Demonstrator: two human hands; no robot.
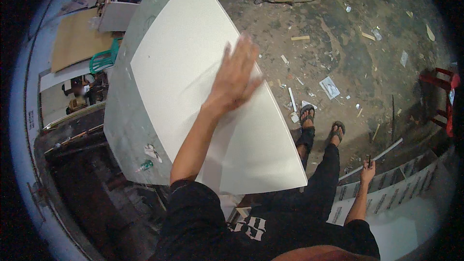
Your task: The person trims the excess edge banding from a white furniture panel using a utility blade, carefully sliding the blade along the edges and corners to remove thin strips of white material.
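Note:
A large white panel [193, 43] lies across a grey-green worktop [123, 111]. Over its right long edge reaches my left hand [234, 77], palm down with the fingers spread and slightly blurred by motion. It holds nothing; whether it touches the panel or hovers just above, I cannot tell. Low on the right, away from the panel, my right hand [368, 171] is closed round a small dark stick-like tool [369, 160]. Most of that tool is hidden in the fist, so its exact kind does not show.
A crumpled white scrap [152, 152] and a small green item [145, 165] lie on the worktop. A red stool [442, 84] stands at the right, a green chair [104, 60] at the left. Scraps and strips litter the floor [333, 53]. Printed white sheets [406, 188] are at lower right.

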